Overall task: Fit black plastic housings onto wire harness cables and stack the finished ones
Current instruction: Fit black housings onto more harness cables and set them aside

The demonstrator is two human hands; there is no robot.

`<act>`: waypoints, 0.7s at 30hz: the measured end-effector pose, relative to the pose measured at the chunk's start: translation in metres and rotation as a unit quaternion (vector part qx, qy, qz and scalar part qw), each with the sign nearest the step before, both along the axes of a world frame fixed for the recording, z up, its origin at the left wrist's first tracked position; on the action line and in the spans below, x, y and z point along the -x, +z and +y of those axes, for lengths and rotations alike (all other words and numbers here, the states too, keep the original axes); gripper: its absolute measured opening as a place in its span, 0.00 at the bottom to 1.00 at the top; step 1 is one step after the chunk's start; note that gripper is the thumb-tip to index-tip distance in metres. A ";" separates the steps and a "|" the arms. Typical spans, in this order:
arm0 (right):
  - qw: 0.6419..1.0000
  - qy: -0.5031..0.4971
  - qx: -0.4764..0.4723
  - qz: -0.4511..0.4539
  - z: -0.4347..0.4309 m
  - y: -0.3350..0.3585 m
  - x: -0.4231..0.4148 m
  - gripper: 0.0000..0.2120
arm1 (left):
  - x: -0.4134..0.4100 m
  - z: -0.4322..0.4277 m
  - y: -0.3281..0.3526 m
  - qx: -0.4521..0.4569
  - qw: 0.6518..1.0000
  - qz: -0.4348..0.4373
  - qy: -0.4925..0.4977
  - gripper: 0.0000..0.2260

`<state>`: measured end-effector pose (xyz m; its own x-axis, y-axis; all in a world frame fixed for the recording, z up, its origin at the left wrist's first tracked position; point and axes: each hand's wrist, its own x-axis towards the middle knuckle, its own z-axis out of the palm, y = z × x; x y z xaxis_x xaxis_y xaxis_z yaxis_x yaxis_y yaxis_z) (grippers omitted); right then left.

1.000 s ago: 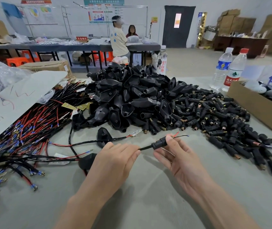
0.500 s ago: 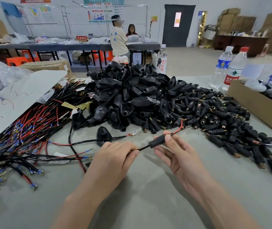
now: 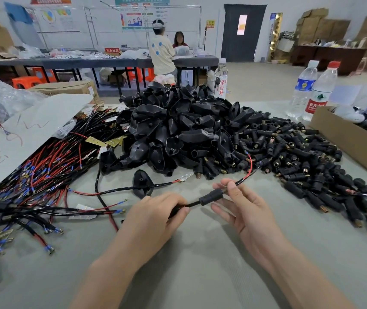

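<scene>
Our left hand point(image 3: 155, 216) is closed around the black cable point(image 3: 192, 204), fingers curled over it just above the table point(image 3: 200, 275), while our right hand point(image 3: 245, 210) pinches the same cable between thumb and fingertips right at the far end of a small cylindrical black housing point(image 3: 211, 194) that sits threaded on it. The housing lies between our two hands, touching the right fingertips and a little apart from the left. Beyond the right hand the cable splits into a red wire point(image 3: 249, 166) and a dark one, both curving up toward the heaps. We judge this piece to be mid-fitting: the sleeve is on the cable, but we cannot tell whether it is seated at its final spot. The housing looks smooth, matte and rigid, a short tube slightly wider than the cable. Far more work appears left than done: a large pile of small cylindrical housings point(image 3: 300, 157) spreads to the right, a mound of bigger shell-shaped housings point(image 3: 178, 130) rises in the middle, and a thick bundle of red and black harness cables point(image 3: 44, 175) lies to the left. One cable with a shell housing point(image 3: 142, 182) on it rests just beyond our left hand; whether it is finished we cannot tell.
</scene>
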<state>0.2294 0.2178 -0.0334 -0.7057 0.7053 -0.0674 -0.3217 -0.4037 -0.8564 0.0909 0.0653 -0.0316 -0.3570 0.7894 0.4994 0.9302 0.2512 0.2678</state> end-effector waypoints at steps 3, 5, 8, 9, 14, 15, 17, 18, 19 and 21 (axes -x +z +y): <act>0.997 -0.079 -0.002 -0.004 0.012 -0.001 -0.004 0.10 | 0.006 -0.002 -0.003 0.009 1.000 -0.012 0.020 0.03; 0.994 -0.112 0.005 0.006 0.025 0.002 -0.011 0.10 | 0.011 -0.004 -0.004 0.005 0.999 -0.026 0.032 0.03; 0.989 -0.143 -0.017 -0.016 0.037 0.006 -0.020 0.11 | 0.015 -0.005 -0.003 0.005 0.999 -0.025 0.033 0.01; 0.987 -0.154 -0.038 -0.034 0.038 0.006 -0.021 0.12 | 0.014 -0.005 -0.002 0.005 0.999 -0.016 0.032 0.01; 0.968 -0.173 -0.148 -0.100 0.025 0.005 -0.014 0.12 | -0.007 0.004 0.000 -0.025 1.000 -0.016 -0.009 0.16; 0.970 -0.154 -0.157 -0.099 0.021 0.005 -0.012 0.12 | -0.015 0.007 0.001 -0.032 0.999 -0.029 -0.021 0.19; 0.979 -0.095 -0.163 -0.083 0.010 0.005 -0.007 0.13 | -0.030 0.015 0.001 -0.036 0.998 -0.034 -0.041 0.22; 0.981 -0.063 -0.165 -0.076 0.004 0.004 -0.005 0.15 | -0.036 0.017 0.000 -0.034 0.998 -0.037 -0.047 0.21; 0.983 -0.039 -0.165 -0.070 -0.001 0.004 -0.003 0.15 | -0.039 0.019 -0.001 -0.035 0.997 -0.042 -0.048 0.19; 0.986 -0.021 -0.155 -0.057 -0.007 0.005 0.000 0.15 | -0.037 0.020 0.000 -0.041 0.998 -0.042 -0.035 0.16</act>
<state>0.2298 0.2104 -0.0285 -0.6764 0.7323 0.0784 -0.2263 -0.1053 -0.9683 0.1280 0.0852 -0.0321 -0.3465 0.7719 0.5331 0.9178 0.1615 0.3627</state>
